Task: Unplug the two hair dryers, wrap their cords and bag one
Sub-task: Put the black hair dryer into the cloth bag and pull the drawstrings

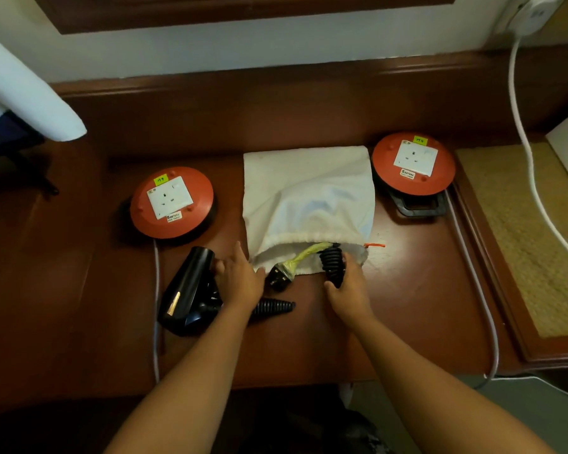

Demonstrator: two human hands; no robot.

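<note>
Both forearms reaching up from the bottom of the frame; left hand (240, 280) at lower centre, fingers spread and fairly straight, laid between the black hair dryer (191, 290) on its left and the mouth of the white drawstring bag (309, 204) on its right, gripping nothing that can be seen; right hand (348, 283) curled round a bundle of black coiled cord (333, 265), holding it at the bag's opening.

Just beyond the fingers, a black plug (279, 278) with a yellowish wrapped lead lying half out of the bag's mouth; a second stretch of black coil (273, 308) resting on the wooden desk (423, 290) under the left wrist, seemingly belonging to the dryer outside the bag.

Judging progress: unplugging looks done, both sockets bare on the two orange cable reels (172, 203), mid-left and upper right of centre; bagging under way, the other dryer presumably inside the bulging bag though hidden; left to do, apparently, tucking in cord and plug, drawing the orange-tipped string at the bag's right corner, and tidying the loose coil of the dryer outside.

Farther back, a white cable (522, 126) dropping from a wall socket at upper right; a pale lampshade at upper left.
</note>
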